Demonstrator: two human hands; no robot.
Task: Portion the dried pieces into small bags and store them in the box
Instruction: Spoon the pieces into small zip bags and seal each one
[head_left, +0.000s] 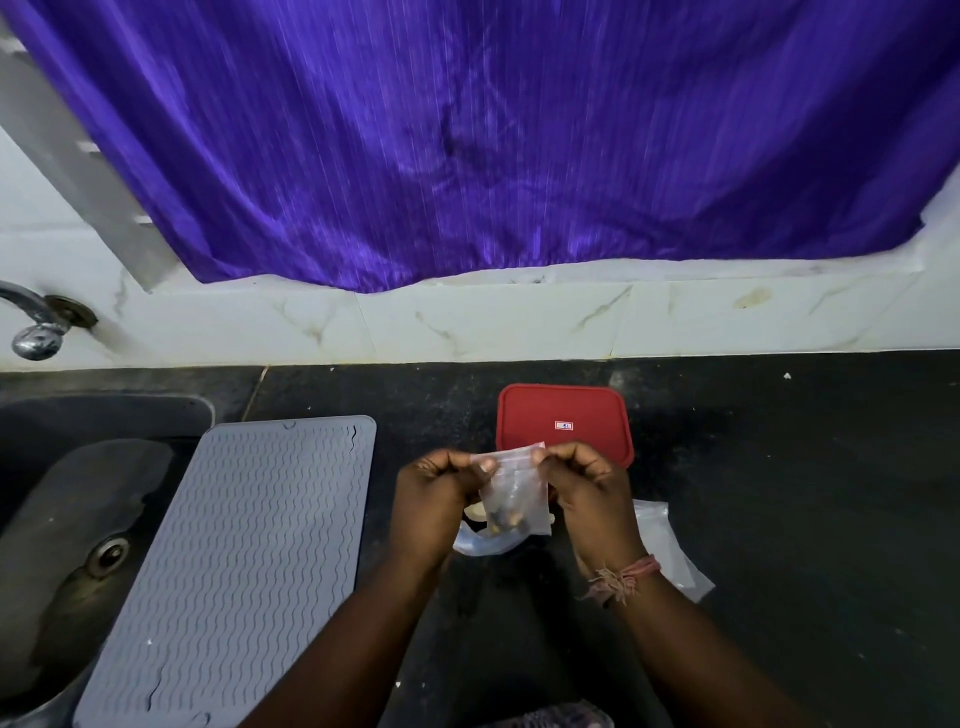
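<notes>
A small clear zip bag (514, 491) hangs upright above the dark counter, with dark and tan dried pieces (506, 517) settled at its bottom. My left hand (439, 499) pinches the bag's top strip at its left end. My right hand (587, 493) pinches the same strip at its right end. Just behind the hands sits the box with a red lid (563, 421), lid on. More clear plastic bags lie under and beside the hands, one (483, 543) below the held bag and one (670, 551) to the right of my right wrist.
A grey ribbed silicone mat (234, 561) lies left of the hands, next to a steel sink (62, 545) with a tap (36, 327) on the tiled wall. A purple curtain (493, 135) hangs above the black counter (779, 493).
</notes>
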